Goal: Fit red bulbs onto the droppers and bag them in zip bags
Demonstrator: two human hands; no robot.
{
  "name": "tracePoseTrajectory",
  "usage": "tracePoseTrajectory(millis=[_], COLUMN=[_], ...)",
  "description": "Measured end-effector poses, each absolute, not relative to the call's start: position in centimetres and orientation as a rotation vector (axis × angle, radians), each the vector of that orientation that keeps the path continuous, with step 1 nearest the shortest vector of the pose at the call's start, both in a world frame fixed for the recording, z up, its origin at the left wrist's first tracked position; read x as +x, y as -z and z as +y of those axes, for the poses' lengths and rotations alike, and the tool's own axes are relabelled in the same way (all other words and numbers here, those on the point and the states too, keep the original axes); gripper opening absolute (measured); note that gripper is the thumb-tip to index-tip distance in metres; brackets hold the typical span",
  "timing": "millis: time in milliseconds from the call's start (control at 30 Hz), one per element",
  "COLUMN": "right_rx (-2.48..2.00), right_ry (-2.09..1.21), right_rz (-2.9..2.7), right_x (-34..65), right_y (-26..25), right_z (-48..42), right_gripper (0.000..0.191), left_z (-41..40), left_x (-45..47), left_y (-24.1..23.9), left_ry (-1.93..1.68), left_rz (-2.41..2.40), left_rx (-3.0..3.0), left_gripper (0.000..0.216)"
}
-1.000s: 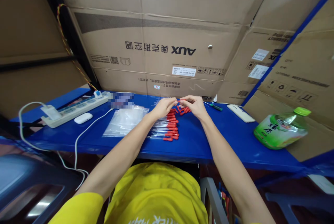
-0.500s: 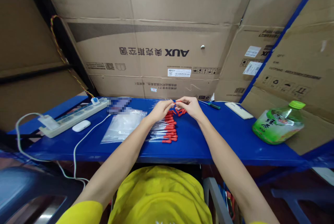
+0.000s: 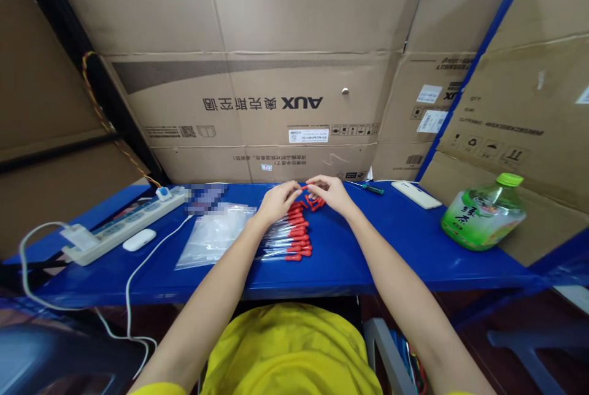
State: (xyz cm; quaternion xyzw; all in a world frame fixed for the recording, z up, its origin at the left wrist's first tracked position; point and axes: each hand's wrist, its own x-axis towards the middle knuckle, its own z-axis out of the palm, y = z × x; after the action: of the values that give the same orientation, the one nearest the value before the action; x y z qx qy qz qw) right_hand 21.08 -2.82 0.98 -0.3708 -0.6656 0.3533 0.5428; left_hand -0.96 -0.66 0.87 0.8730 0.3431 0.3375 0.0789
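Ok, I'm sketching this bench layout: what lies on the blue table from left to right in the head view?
Power strip → clear plastic bags → red-capped tubes → green-handled screwdriver → white phone → green tea bottle.

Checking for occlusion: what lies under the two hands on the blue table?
A row of clear tubes with red caps runs out from under the left hand; loose red caps lie under the right hand. The row's far end is covered.
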Motion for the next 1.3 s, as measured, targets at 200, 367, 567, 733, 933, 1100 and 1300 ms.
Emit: tracePoseTrajectory(millis=[200,367,567,733,933,1100,1300], right_rx=[-0.859,-0.866,-0.915,-0.967,-0.987,-1.079,-1.156], right_ry=[-0.824,-0.824,-0.733,-0.536,-0.537,-0.482,-0.446], right_rz=[-1.536,-1.535,-1.596,-1.681,-1.783,-1.809,-1.842], right_x=[21.3,21.4,21.4,21.1,19.5,18.6,18.2], right_y=[-0.7,-0.6,-0.5,-0.4,0.5,1.6,2.0], right_z=[-2.4,-2.3,-2.3,-2.4,-2.4,-2.0,-1.7], right_gripper=[0.041,0.042,0.037,0.026,0.019,0.012,0.005], left_z=[-0.5,-0.4,-0.2,0.9,2.5,3.3,3.5], left_x=[-1.1,-1.3,-1.5,-2.7,-5.0,-5.4,-5.2], left_y=[-0.9,-0.8,-1.1,-1.0,0.4,1.4,1.9], left_ry=[-1.027,-0.989,-0.979,-1.028,-0.782,-0.720,-0.686], left_rz=[1.020,1.011,1.076,1.504,1.947,1.852,1.835], left_rx=[2.604,2.609,2.659,2.570,2.289,2.312,2.353], left_gripper=[0.039,0.040,0.040,0.040,0.023,0.022,0.022])
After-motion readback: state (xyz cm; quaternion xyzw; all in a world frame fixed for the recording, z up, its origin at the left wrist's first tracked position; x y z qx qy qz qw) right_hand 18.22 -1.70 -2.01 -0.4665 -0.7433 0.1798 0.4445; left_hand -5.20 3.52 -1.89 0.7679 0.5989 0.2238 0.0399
